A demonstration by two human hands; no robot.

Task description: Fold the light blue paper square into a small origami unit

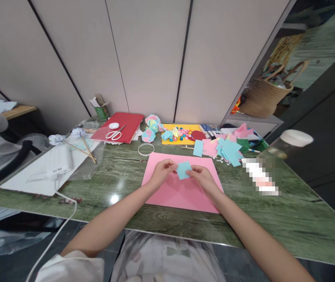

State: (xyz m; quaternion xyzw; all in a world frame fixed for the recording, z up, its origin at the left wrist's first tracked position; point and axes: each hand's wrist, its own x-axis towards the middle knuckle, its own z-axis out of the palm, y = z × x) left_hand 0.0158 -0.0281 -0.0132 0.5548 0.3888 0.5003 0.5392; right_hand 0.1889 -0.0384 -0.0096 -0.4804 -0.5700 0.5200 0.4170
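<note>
Between my two hands is a small light-blue paper square (183, 170), held up over a pink sheet (181, 196). My left hand (165, 171) pinches its left corner between thumb and fingers. On the opposite side, my right hand (203, 175) grips the lower right edge with the thumb in front. The square is tilted, one corner pointing up. Just beyond the pink sheet lie a flat blue square (198, 148), several loose blue paper pieces (231, 152) and pink paper pieces (210, 147).
A roll of tape (146, 149) lies behind the pink sheet. White scissors (114, 134) rest on a red folder (129, 121). Crumpled paper balls (148, 135) sit beside a yellow sheet (167, 128). A lidded jar (285, 143) stands right; a power bank (60, 159) with a cable lies left.
</note>
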